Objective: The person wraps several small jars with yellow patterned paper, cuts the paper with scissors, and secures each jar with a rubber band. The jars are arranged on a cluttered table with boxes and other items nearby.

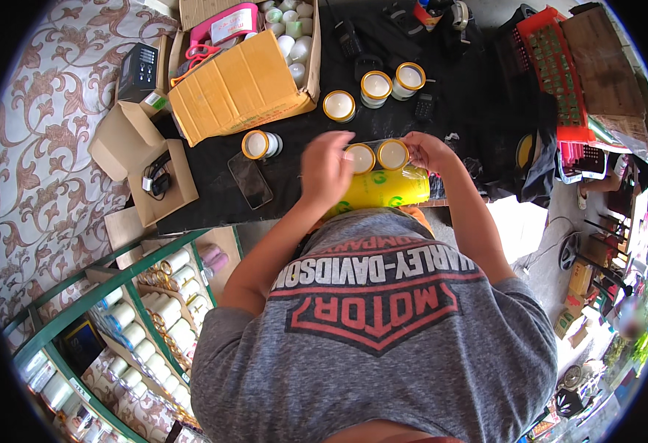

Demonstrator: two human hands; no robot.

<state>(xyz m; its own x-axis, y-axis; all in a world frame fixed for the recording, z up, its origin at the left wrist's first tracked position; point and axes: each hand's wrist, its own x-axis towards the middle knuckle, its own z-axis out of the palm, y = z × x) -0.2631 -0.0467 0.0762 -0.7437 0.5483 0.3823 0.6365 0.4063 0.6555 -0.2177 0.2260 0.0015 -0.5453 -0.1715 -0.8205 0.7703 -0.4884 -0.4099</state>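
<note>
Two white candles in glass jars with gold rims stand side by side at the table's near edge, a left candle (pixel 360 158) and a right candle (pixel 393 154). My left hand (pixel 327 168) is beside the left one, fingers loosely bent, the thumb apart from them and no object visible in it. At the right candle's far right side, my right hand (pixel 427 152) has its fingertips closed together; what they pinch, if anything, is too small to make out. Directly in front of me, below the jars, lies a yellow plastic-wrapped roll (pixel 387 189) with green print.
More jar candles (pixel 339 106) stand farther back on the black-covered table (pixel 294 133). A phone (pixel 250 180) lies left, near an open carton (pixel 162 177). A large cardboard box (pixel 235 88) holds white candles and scissors (pixel 195 59). Lower left stands a green-framed rack (pixel 128 273).
</note>
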